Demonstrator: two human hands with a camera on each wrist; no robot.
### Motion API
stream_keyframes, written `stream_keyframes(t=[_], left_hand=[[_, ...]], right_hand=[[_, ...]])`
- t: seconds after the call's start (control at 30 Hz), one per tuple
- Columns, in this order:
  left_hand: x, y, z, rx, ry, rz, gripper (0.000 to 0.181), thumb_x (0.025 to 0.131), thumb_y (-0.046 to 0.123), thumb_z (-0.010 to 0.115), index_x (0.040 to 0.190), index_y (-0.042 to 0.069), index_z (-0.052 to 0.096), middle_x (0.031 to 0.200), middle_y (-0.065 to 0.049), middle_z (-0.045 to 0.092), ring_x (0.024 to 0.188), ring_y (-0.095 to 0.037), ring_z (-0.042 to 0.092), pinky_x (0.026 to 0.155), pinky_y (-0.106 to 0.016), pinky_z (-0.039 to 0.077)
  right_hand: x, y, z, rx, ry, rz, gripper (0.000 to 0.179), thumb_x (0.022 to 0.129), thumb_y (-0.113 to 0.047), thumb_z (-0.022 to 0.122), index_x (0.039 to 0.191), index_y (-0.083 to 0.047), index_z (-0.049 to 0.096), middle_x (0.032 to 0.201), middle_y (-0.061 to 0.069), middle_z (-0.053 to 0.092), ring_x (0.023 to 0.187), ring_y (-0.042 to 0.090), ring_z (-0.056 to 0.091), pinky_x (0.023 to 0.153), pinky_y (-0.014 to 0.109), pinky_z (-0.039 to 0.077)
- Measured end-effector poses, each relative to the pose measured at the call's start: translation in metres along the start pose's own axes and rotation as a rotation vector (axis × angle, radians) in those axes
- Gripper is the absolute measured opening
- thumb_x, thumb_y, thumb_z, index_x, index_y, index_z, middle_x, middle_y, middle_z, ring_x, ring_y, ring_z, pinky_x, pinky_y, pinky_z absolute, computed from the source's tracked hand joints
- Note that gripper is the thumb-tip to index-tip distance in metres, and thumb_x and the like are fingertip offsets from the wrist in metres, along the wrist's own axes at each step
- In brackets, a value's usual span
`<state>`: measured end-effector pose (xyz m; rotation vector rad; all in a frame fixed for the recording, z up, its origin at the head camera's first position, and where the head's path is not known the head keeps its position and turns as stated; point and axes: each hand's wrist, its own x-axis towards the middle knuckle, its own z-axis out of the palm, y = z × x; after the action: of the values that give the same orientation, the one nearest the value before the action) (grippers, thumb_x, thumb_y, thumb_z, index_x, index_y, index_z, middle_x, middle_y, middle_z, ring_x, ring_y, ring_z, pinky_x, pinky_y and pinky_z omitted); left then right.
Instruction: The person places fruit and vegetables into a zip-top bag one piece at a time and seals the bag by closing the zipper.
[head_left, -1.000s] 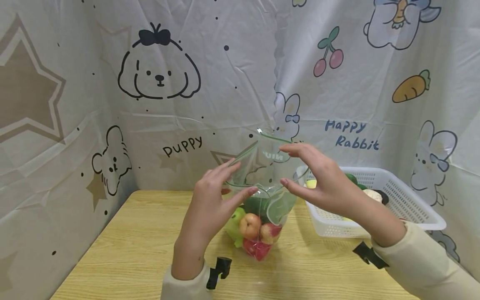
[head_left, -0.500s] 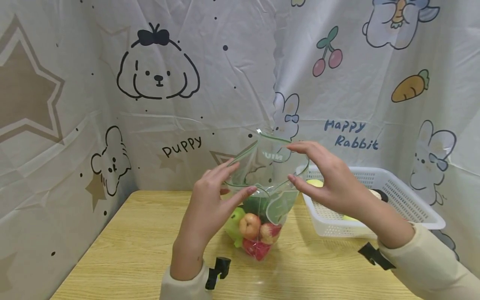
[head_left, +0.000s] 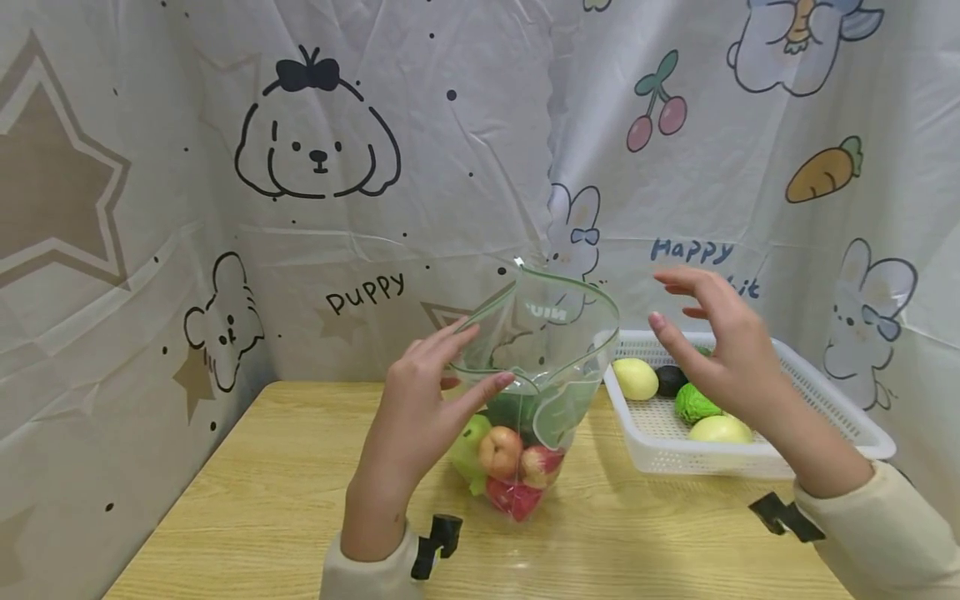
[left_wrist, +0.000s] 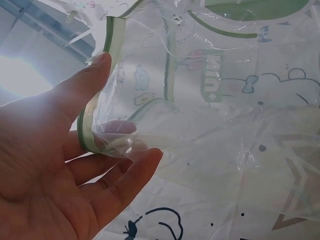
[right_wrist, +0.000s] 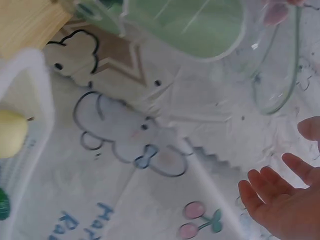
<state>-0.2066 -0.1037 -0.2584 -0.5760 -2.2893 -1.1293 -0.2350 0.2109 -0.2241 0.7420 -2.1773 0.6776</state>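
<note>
A clear slider zip bag [head_left: 551, 342] with a green rim stands upright on the table, its mouth wide. Inside are an orange peach-like fruit [head_left: 500, 452], a red-and-yellow fruit [head_left: 542, 465], a red piece [head_left: 514, 498], a light green piece [head_left: 468, 450] and something dark green behind. My left hand [head_left: 427, 408] holds the bag's left side, fingers and thumb around the rim; in the left wrist view the thumb lies along the green strip. My right hand [head_left: 731, 358] is in the air right of the bag, fingers spread and holding nothing, overlapping the basket in the head view.
A white plastic basket [head_left: 832, 425] stands at the right on the wooden table [head_left: 277, 500]. It holds a yellow fruit [head_left: 635, 379], a black piece [head_left: 670, 381], a green leafy-textured ball [head_left: 696, 404] and another yellow piece [head_left: 722, 429]. Printed curtains [head_left: 450, 167] enclose the back and sides.
My right hand has come off the bag's right rim and moved right, to over the basket. The left hand and the bag have stayed in place.
</note>
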Motion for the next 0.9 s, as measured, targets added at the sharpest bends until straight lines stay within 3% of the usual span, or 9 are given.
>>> stream_keyframes(t=[0.13,0.2,0.27,0.47,0.6,0.73,0.9], left_hand=[[0.001,0.000,0.000,-0.005,0.001,0.010,0.061,0.088,0.034,0.080,0.139,0.005,0.062,0.148,-0.008,0.055,0.133,-0.028,0.052,0.085,-0.027,0.061],[0.001,0.000,0.000,-0.006,0.004,0.013,0.061,0.088,0.034,0.081,0.139,0.006,0.062,0.148,-0.008,0.055,0.133,-0.028,0.052,0.085,-0.027,0.061],[0.001,0.000,0.001,-0.008,0.007,0.017,0.061,0.088,0.033,0.081,0.139,0.006,0.062,0.148,-0.009,0.056,0.133,-0.028,0.053,0.085,-0.028,0.062],[0.001,0.000,0.001,-0.013,-0.005,0.009,0.062,0.088,0.034,0.081,0.139,0.007,0.061,0.148,-0.007,0.055,0.135,-0.027,0.051,0.087,-0.031,0.062],[0.000,-0.001,0.000,-0.005,-0.004,0.015,0.062,0.087,0.033,0.082,0.139,0.007,0.062,0.148,-0.007,0.056,0.135,-0.028,0.051,0.086,-0.031,0.062],[0.000,-0.001,0.000,-0.002,0.004,0.025,0.062,0.086,0.033,0.082,0.139,0.007,0.062,0.147,-0.008,0.057,0.134,-0.028,0.052,0.086,-0.031,0.062],[0.000,-0.001,-0.001,-0.005,-0.010,0.009,0.061,0.087,0.033,0.081,0.139,0.006,0.062,0.147,-0.007,0.056,0.135,-0.026,0.051,0.087,-0.029,0.061]], right_hand=[[-0.014,0.029,0.003,-0.027,-0.029,0.110,0.043,0.099,-0.011,0.064,0.140,0.000,0.053,0.134,0.021,0.056,0.120,0.038,0.055,0.096,0.037,0.055],[-0.022,0.046,0.007,-0.028,-0.053,0.163,0.042,0.101,-0.012,0.061,0.139,0.003,0.051,0.133,0.025,0.054,0.118,0.043,0.055,0.090,0.057,0.054],[-0.030,0.064,0.012,-0.026,-0.081,0.218,0.042,0.103,-0.014,0.058,0.139,0.006,0.050,0.133,0.029,0.051,0.117,0.048,0.054,0.087,0.067,0.052],[-0.061,0.117,0.029,-0.112,-0.197,0.352,0.046,0.103,-0.016,0.057,0.137,0.012,0.046,0.128,0.037,0.047,0.109,0.054,0.051,0.084,0.069,0.048],[-0.075,0.143,0.041,-0.159,-0.305,0.460,0.054,0.102,-0.021,0.060,0.139,0.013,0.042,0.131,0.042,0.041,0.114,0.058,0.045,0.088,0.074,0.044],[-0.081,0.161,0.051,-0.177,-0.424,0.533,0.062,0.100,-0.023,0.062,0.143,0.015,0.037,0.133,0.046,0.036,0.118,0.061,0.042,0.095,0.076,0.040],[-0.087,0.170,0.060,-0.211,-0.527,0.555,0.063,0.098,-0.021,0.062,0.142,0.018,0.037,0.133,0.049,0.035,0.119,0.064,0.041,0.097,0.076,0.041]])
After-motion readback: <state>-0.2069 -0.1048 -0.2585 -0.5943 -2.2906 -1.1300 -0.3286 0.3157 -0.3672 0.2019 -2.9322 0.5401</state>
